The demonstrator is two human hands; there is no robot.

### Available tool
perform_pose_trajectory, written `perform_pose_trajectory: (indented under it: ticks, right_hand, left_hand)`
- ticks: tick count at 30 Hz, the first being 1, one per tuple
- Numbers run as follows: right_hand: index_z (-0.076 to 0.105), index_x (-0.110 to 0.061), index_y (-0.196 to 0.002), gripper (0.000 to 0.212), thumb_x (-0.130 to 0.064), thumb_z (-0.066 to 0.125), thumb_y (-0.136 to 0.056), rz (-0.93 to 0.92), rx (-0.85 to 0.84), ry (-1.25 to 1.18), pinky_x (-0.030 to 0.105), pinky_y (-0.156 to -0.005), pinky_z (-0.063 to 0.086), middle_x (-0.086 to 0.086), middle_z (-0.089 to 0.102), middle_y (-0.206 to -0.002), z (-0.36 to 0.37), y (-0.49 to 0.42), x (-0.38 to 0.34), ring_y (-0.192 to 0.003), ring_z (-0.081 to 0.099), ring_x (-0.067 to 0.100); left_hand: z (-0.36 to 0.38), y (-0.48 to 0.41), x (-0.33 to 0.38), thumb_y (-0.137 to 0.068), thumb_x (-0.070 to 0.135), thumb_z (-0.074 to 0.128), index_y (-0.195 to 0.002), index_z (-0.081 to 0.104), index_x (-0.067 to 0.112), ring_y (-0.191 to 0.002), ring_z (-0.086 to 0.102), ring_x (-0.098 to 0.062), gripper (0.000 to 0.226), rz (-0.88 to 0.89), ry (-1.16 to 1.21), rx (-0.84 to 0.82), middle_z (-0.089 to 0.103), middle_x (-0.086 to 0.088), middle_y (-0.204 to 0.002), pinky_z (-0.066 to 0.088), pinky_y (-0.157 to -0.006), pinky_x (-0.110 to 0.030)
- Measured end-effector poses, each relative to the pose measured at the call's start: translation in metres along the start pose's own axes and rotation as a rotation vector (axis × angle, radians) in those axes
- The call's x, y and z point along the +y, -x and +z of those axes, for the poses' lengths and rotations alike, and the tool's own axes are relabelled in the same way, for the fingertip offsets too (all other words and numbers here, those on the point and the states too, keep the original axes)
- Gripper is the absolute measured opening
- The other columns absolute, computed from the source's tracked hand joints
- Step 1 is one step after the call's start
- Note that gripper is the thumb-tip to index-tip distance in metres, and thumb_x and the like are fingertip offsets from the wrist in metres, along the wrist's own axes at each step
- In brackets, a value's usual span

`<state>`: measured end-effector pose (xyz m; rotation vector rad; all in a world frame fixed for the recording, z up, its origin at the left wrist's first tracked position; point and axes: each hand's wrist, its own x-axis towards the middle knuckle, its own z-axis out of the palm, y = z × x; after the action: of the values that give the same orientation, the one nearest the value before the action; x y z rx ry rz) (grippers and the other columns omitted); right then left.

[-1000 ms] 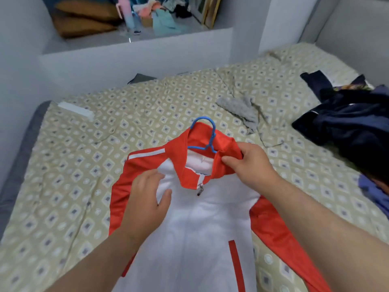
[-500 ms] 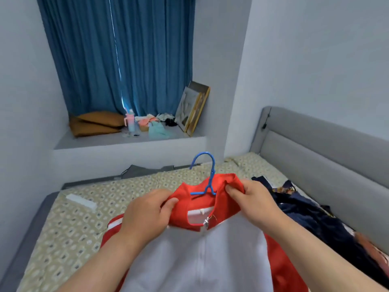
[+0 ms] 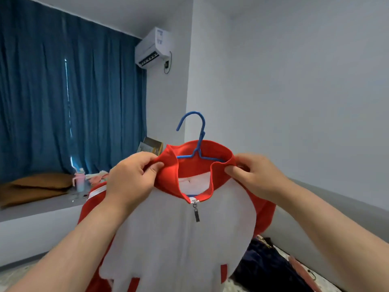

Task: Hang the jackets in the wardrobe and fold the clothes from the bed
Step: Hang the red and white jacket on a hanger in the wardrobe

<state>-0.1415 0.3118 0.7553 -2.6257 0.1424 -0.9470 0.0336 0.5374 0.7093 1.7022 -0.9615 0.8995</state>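
Red-and-white zip-front jacket [image 3: 168,239] on blue plastic hanger [image 3: 196,142], held up in the air above the bed, left hand [image 3: 131,178] pinching the red collar's left edge, right hand [image 3: 255,178] pinching its right edge, dark clothes [image 3: 271,268] lying lower right.

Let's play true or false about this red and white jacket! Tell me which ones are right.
1. A blue hanger sits inside the jacket. True.
2. Only one hand holds the jacket. False: the left hand and the right hand both pinch its red collar.
3. The zip is wide open. False: it is closed up to the collar.
4. The curtains are blue. True.
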Motion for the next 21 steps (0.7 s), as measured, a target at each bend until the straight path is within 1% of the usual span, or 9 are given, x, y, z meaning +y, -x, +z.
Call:
perform_pose_trajectory:
  ticks: [3, 5, 7, 9, 12, 14, 16, 18, 21]
  right_hand:
    - [0.063, -0.008, -0.079, 0.057, -0.061, 0.048, -0.093, 0.072, 0.075, 0.100, 0.037, -0.070, 0.045, 0.003, 0.065, -0.070, -0.034, 0.024, 0.012, -0.072, 0.059, 0.022]
    - [0.047, -0.008, -0.062, 0.073, -0.077, 0.037, -0.084, 0.090, 0.182, 0.154, 0.037, -0.058, 0.035, 0.001, 0.049, -0.054, -0.057, 0.042, 0.012, -0.057, 0.047, 0.022]
    - [0.035, -0.013, -0.051, 0.068, -0.074, 0.037, -0.079, 0.104, 0.277, 0.198, 0.036, -0.053, 0.025, -0.001, 0.033, -0.047, -0.084, 0.060, 0.008, -0.049, 0.033, 0.016]
    - [0.034, -0.013, -0.047, 0.068, -0.067, 0.054, -0.084, 0.154, 0.316, 0.174, 0.034, -0.050, 0.021, -0.003, 0.028, -0.045, -0.111, 0.077, 0.003, -0.046, 0.027, 0.014]
    - [0.041, -0.008, -0.049, 0.063, -0.049, 0.072, -0.084, 0.218, 0.371, 0.042, 0.033, -0.052, 0.023, -0.003, 0.032, -0.048, -0.149, 0.106, 0.002, -0.049, 0.028, 0.012]
    - [0.042, -0.013, -0.047, 0.058, -0.043, 0.076, -0.083, 0.260, 0.414, -0.016, 0.033, -0.053, 0.024, -0.004, 0.033, -0.049, -0.173, 0.128, 0.004, -0.049, 0.029, 0.012]
    - [0.043, -0.014, -0.047, 0.056, -0.042, 0.076, -0.082, 0.287, 0.436, -0.016, 0.033, -0.053, 0.025, -0.005, 0.035, -0.049, -0.194, 0.153, 0.008, -0.049, 0.031, 0.012]
    - [0.047, -0.011, -0.050, 0.054, -0.043, 0.075, -0.084, 0.285, 0.424, 0.020, 0.032, -0.052, 0.027, -0.007, 0.037, -0.049, -0.217, 0.177, 0.012, -0.049, 0.033, 0.010]
    - [0.045, -0.008, -0.054, 0.056, -0.045, 0.068, -0.089, 0.269, 0.400, 0.138, 0.028, -0.050, 0.026, -0.010, 0.036, -0.048, -0.257, 0.212, 0.013, -0.047, 0.032, 0.007]
  left_hand:
    - [0.001, -0.016, 0.043, -0.085, 0.037, 0.058, -0.069, 0.063, 0.020, -0.061, 0.052, -0.011, 0.024, -0.047, 0.205, 0.034, 0.059, 0.007, -0.064, 0.043, -0.060, -0.032]
    - [0.002, -0.027, 0.078, -0.087, 0.033, 0.061, -0.066, 0.060, 0.024, -0.057, 0.046, -0.007, 0.023, -0.070, 0.322, 0.091, 0.056, 0.006, -0.059, 0.038, -0.057, -0.026]
    - [0.005, -0.034, 0.116, -0.092, 0.023, 0.064, -0.068, 0.061, 0.027, -0.056, 0.047, -0.003, 0.024, -0.060, 0.409, 0.123, 0.058, 0.010, -0.063, 0.038, -0.056, -0.019]
    - [0.011, -0.039, 0.152, -0.094, 0.020, 0.063, -0.074, 0.064, 0.025, -0.058, 0.050, -0.002, 0.021, 0.001, 0.417, 0.069, 0.060, 0.011, -0.065, 0.040, -0.058, -0.019]
    - [0.022, -0.037, 0.199, -0.093, 0.037, 0.056, -0.073, 0.066, 0.024, -0.060, 0.050, -0.009, 0.026, 0.083, 0.369, -0.153, 0.058, 0.011, -0.062, 0.041, -0.061, -0.031]
    - [0.027, -0.030, 0.222, -0.089, 0.055, 0.046, -0.064, 0.056, 0.029, -0.058, 0.046, -0.012, 0.037, 0.147, 0.344, -0.301, 0.051, 0.011, -0.056, 0.037, -0.059, -0.035]
    - [0.035, -0.021, 0.241, -0.083, 0.065, 0.040, -0.065, 0.051, 0.024, -0.059, 0.047, -0.015, 0.046, 0.218, 0.248, -0.397, 0.049, 0.008, -0.056, 0.038, -0.059, -0.038]
    - [0.048, -0.013, 0.264, -0.084, 0.061, 0.039, -0.064, 0.050, 0.020, -0.060, 0.049, -0.018, 0.047, 0.249, 0.185, -0.410, 0.050, 0.006, -0.056, 0.036, -0.058, -0.037]
    - [0.068, -0.007, 0.302, -0.087, 0.054, 0.034, -0.074, 0.060, 0.011, -0.071, 0.057, -0.031, 0.051, 0.220, 0.239, -0.342, 0.062, -0.002, -0.066, 0.044, -0.065, -0.042]
